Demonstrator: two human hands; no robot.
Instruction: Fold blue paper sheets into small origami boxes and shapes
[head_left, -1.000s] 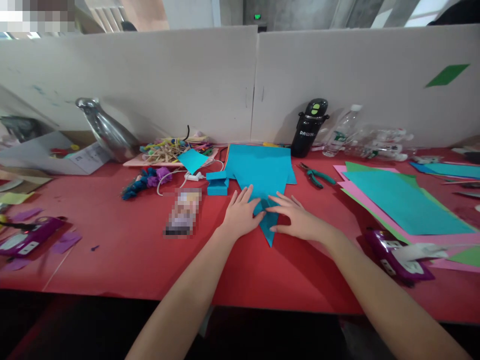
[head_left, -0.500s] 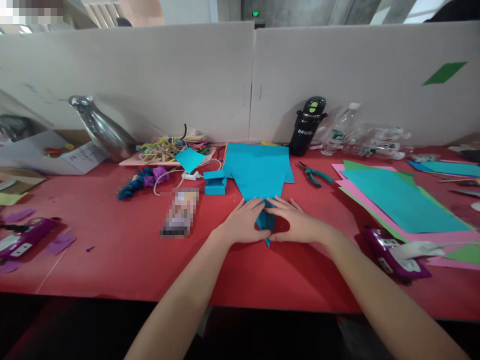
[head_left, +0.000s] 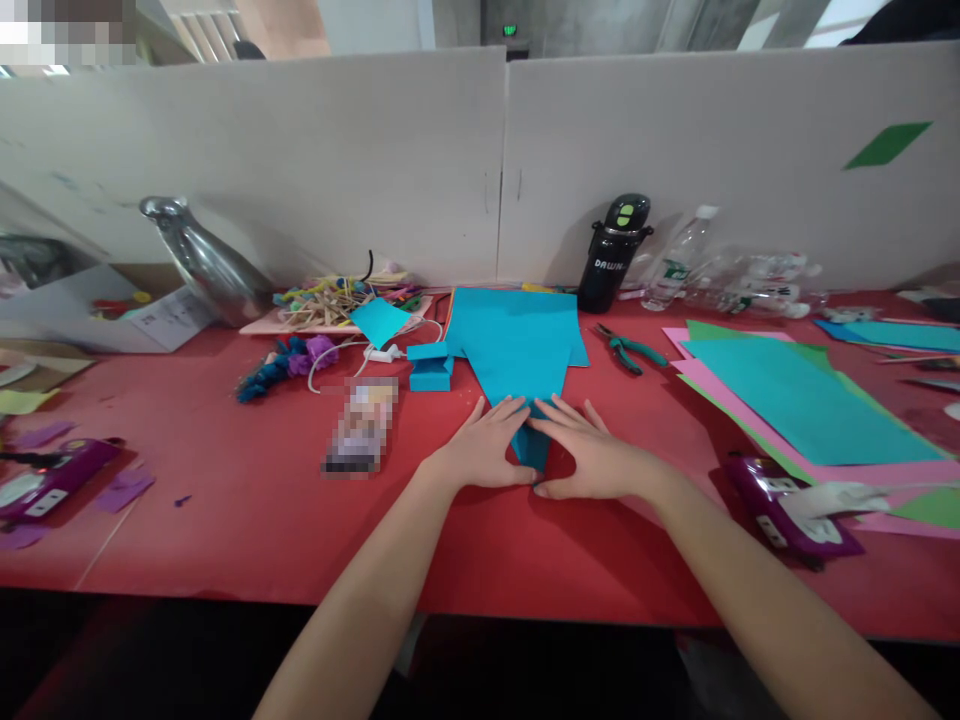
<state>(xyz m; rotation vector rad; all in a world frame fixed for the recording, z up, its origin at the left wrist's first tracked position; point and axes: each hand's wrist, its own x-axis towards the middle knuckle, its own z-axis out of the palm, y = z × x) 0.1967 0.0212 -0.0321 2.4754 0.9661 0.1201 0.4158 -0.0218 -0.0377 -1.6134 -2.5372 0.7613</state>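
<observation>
Blue paper [head_left: 517, 345] lies on the red counter [head_left: 262, 530] straight in front of you, its broad end far and its narrow, folded end near. Your left hand [head_left: 484, 447] comes in at the left of that narrow end and your right hand [head_left: 596, 452] at the right, so the paper's tapering part runs between and under them. Both your hands are open, palms down, fingers spread and clamped on nothing. Their forefingers rest on the paper close to each other, and your thumbs come together at the near tip; whether they touch, you cannot tell from this view. Between thumbs and forefingers, a darker folded part shows. The wide part extends beyond your fingertips toward the white partition [head_left: 360, 170].

Left of the paper, near its far half, is a small blue box [head_left: 430, 377]. Green-handled pliers [head_left: 637, 352] lie to its right, and a black bottle [head_left: 609, 265] stands at the far right of it.
</observation>
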